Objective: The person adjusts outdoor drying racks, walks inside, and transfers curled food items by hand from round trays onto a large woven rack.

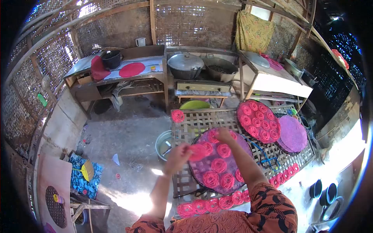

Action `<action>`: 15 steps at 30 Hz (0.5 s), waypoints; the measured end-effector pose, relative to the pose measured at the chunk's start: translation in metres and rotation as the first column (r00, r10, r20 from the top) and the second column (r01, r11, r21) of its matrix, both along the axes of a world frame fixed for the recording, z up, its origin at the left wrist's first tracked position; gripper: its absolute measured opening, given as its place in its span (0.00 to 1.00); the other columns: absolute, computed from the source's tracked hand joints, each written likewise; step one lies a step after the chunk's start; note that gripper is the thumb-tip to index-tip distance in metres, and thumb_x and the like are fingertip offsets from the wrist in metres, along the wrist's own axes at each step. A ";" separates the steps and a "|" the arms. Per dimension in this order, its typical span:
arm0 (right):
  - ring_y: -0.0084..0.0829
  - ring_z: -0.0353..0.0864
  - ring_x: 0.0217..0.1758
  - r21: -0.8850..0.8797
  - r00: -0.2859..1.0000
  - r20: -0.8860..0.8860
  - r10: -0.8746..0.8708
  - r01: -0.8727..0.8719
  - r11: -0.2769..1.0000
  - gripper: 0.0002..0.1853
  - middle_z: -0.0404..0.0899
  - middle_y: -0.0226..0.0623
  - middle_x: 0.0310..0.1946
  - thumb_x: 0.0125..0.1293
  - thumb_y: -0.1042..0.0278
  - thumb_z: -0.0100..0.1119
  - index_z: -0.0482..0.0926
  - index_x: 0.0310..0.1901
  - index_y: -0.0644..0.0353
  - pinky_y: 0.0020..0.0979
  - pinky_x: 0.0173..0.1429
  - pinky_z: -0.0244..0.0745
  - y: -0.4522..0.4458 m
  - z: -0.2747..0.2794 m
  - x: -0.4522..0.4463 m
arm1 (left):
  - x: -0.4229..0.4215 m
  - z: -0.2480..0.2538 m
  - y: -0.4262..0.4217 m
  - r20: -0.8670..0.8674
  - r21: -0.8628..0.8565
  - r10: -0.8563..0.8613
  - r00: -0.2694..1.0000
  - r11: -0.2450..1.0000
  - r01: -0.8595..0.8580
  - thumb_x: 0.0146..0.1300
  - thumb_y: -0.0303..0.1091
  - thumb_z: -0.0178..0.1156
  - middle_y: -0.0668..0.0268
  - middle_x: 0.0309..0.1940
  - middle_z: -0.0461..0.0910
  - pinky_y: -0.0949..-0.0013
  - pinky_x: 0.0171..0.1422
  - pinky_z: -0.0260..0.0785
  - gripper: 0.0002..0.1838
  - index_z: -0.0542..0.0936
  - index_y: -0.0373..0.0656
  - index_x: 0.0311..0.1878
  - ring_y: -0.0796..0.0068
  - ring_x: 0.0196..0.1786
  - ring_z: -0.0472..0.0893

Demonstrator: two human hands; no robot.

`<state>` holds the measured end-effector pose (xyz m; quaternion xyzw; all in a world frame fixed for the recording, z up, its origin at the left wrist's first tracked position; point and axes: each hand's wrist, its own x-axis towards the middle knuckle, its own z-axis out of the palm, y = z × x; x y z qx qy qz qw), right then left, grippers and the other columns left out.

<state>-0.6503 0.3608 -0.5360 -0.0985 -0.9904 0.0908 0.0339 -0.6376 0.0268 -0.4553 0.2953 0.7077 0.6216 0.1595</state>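
My left hand [178, 159] is closed on a flat pink coiled round [198, 152], slightly blurred, over the left side of a purple round tray [233, 165]. Toward the tray's far edge, my right hand [224, 135] has its fingers drawn together beside other coiled rounds; what they hold, if anything, is hidden. Several pink coiled rounds [218, 165] made of thin strands lie spaced out on this tray. The tray rests on a woven bamboo rack [186, 136]. Along the rack's near edge runs a row of similar rounds [199, 206].
Another tray full of pink rounds [258, 121] and a purple disc [291, 134] lie to the right on the rack. A bucket [160, 145] stands left of it. Behind are a stove [203, 88], a lidded pot [185, 62] and a wide pan [220, 68].
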 end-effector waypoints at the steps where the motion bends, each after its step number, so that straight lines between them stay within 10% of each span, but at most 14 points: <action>1: 0.45 0.81 0.39 -0.170 0.997 -0.074 -0.036 0.023 0.985 0.17 0.82 0.48 0.32 0.46 0.56 0.67 0.79 0.31 0.61 0.40 0.47 0.76 -0.009 0.011 0.002 | -0.013 -0.004 -0.014 -0.108 0.004 0.085 0.991 0.996 -0.085 0.66 0.29 0.57 0.64 0.35 0.81 0.76 0.43 0.73 0.09 0.75 0.35 0.46 0.79 0.38 0.80; 5: 0.35 0.82 0.40 -0.685 0.979 -0.200 -0.031 -0.117 0.719 0.23 0.81 0.43 0.35 0.44 0.67 0.72 0.74 0.42 0.64 0.37 0.43 0.77 -0.042 0.043 -0.019 | -0.038 -0.025 -0.074 0.028 0.180 0.326 0.945 0.928 -0.325 0.66 0.29 0.58 0.66 0.36 0.81 0.74 0.42 0.75 0.08 0.75 0.36 0.45 0.80 0.37 0.80; 7: 0.30 0.82 0.40 -0.662 0.968 -0.252 0.011 -0.181 0.727 0.21 0.80 0.40 0.35 0.46 0.72 0.71 0.74 0.43 0.64 0.33 0.42 0.78 -0.072 0.065 -0.038 | -0.039 -0.037 -0.097 0.134 0.165 0.385 0.913 0.900 -0.404 0.66 0.27 0.56 0.65 0.37 0.81 0.73 0.44 0.75 0.08 0.75 0.35 0.46 0.79 0.38 0.81; 9: 0.31 0.82 0.40 -0.968 0.972 -0.226 -0.064 -0.217 0.123 0.18 0.80 0.40 0.35 0.50 0.75 0.68 0.73 0.43 0.64 0.32 0.45 0.78 -0.096 0.059 -0.066 | -0.034 -0.043 -0.107 0.231 0.144 0.439 0.868 0.867 -0.477 0.66 0.24 0.55 0.64 0.38 0.81 0.73 0.46 0.74 0.08 0.74 0.35 0.47 0.77 0.40 0.81; 12: 0.35 0.83 0.44 -0.983 0.972 -0.178 -0.152 -0.183 -0.017 0.15 0.82 0.45 0.41 0.55 0.73 0.64 0.75 0.44 0.65 0.34 0.48 0.78 -0.128 0.030 -0.108 | -0.031 -0.050 -0.111 0.253 0.177 0.459 0.852 0.844 -0.507 0.67 0.26 0.55 0.66 0.37 0.80 0.73 0.42 0.77 0.07 0.75 0.37 0.46 0.81 0.37 0.80; 13: 0.35 0.83 0.44 -0.983 0.973 -0.179 -0.145 -0.184 -0.022 0.15 0.82 0.45 0.41 0.55 0.73 0.64 0.75 0.44 0.65 0.34 0.48 0.78 -0.130 0.025 -0.111 | -0.032 -0.059 -0.110 0.234 0.193 0.458 0.858 0.843 -0.503 0.67 0.26 0.55 0.66 0.37 0.80 0.72 0.42 0.77 0.07 0.75 0.37 0.46 0.80 0.37 0.80; 15: 0.39 0.83 0.47 -0.691 0.971 -0.237 0.004 -0.171 0.702 0.18 0.81 0.47 0.47 0.59 0.72 0.60 0.75 0.51 0.64 0.35 0.52 0.77 -0.135 0.015 -0.113 | -0.033 -0.067 -0.107 0.213 0.206 0.464 0.860 0.839 -0.503 0.67 0.26 0.54 0.66 0.37 0.80 0.71 0.42 0.78 0.07 0.75 0.36 0.47 0.79 0.37 0.80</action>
